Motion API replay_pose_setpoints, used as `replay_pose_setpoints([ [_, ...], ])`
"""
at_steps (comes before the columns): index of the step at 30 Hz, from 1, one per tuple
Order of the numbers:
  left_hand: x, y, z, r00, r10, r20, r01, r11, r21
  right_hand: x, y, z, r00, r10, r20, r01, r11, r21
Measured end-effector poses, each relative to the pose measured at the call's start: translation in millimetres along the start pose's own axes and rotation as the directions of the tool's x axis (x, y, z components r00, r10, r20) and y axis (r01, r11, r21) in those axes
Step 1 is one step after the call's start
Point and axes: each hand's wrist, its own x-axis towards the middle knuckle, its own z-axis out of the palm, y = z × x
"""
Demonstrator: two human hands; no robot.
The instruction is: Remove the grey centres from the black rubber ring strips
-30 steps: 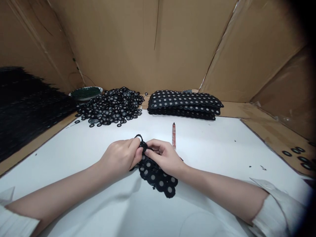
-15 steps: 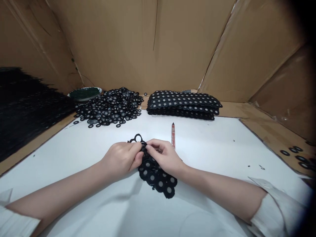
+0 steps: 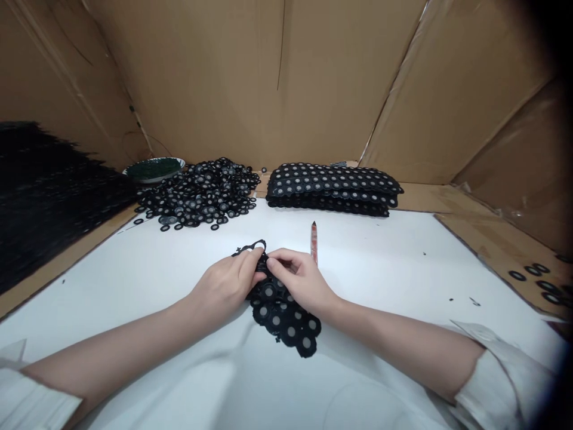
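Both hands pinch the black sheet of discs (image 3: 282, 310) at its far end, near side of the white table (image 3: 380, 263), just left of the red pen (image 3: 314, 242). Left hand (image 3: 224, 286) and right hand (image 3: 299, 280) each clamp thumb and forefinger on the same spot, fingertips almost touching.

Change over the last second: the empty ring scrap (image 3: 253, 246) sticking out past the fingers stood as a round loop, now lies flatter and stretched left. Hands have shifted slightly away from the body. Read: the scrap web is being pulled off the discs at that end; the rest of the sheet looks intact.

Materials:
- Sheet: flexible, black, discs with grey round centres, scalloped edge, drapes limp on the table toward the body.
- Scrap: thin, floppy, open loops only.
- Loose pile of discs (image 3: 201, 194): beyond the pen and to its left, same black rings with grey centres, a few strays at the edge.
- Stack of sheets (image 3: 333, 188): beyond the pen, flat, several layers.
- Green dish (image 3: 154, 168): left of the pile.
- Cardboard walls (image 3: 277, 77): brown, creased.
- A few loose rings (image 3: 535, 275) far right of the pen, on cardboard.
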Motion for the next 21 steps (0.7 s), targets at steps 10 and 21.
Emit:
replay_pose_setpoints([
  [10, -3.6, 1.0, -3.0, 0.961, 0.251, -0.117, -0.246, 0.968, 0.055, 3.7, 1.0, -3.4, 0.991, 0.119, -0.057, -0.12, 0.992, -0.031],
  [21, 10.1, -4.6, -18.1, 0.772, -0.627, 0.104, 0.502, 0.501, -0.705, 0.2, 1.7, 3.2, 0.968, 0.198, -0.155, -0.213, 0.973, -0.088],
])
